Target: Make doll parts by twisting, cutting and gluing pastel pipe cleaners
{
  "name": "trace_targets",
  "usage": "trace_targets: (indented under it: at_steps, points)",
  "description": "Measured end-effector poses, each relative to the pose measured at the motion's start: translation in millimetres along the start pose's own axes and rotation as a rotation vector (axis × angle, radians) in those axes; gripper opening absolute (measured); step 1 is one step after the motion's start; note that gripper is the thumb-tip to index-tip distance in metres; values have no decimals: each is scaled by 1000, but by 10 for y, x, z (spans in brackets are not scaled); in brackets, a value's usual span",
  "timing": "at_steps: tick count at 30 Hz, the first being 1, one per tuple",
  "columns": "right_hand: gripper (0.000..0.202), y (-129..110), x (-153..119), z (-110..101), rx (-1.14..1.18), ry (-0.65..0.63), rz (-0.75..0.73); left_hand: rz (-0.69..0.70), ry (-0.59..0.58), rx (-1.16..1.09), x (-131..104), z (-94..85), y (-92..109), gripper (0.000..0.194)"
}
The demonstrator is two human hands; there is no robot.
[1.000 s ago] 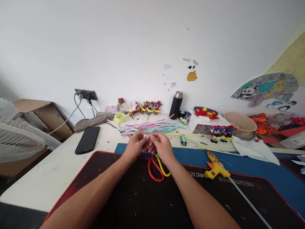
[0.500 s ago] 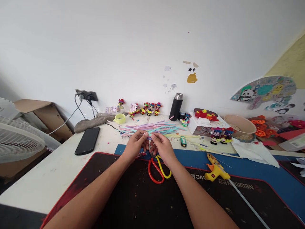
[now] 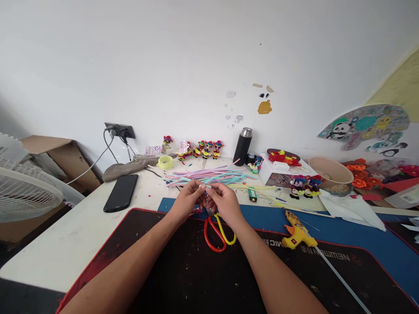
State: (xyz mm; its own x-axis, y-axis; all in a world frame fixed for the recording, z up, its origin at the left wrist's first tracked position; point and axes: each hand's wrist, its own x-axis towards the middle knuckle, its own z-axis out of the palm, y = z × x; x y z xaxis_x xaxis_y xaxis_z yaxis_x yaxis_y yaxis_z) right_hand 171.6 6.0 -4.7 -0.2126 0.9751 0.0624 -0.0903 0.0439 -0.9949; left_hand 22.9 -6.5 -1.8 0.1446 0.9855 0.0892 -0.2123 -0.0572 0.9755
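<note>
White table with black flask and beige bowl, contents unclear; hands in pinch on pale-green piece.

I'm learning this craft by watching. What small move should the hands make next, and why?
Perhaps a slight twist of the pale piece: the left hand and right hand seem to pinch it from either side, close together, while the scissors lie below them, apparently unheld.

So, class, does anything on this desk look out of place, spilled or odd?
Small scraps litter the black mat, which looks untidy, and its printed lettering appears upside down from this view. No damage stands out.
</note>
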Motion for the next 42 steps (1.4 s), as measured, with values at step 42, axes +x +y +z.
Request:
trace_targets:
  at_steps: [42]
  points:
    - [44,-41,-8,-34,456,-54,189,-42,2,-284,-51,98,92,44]
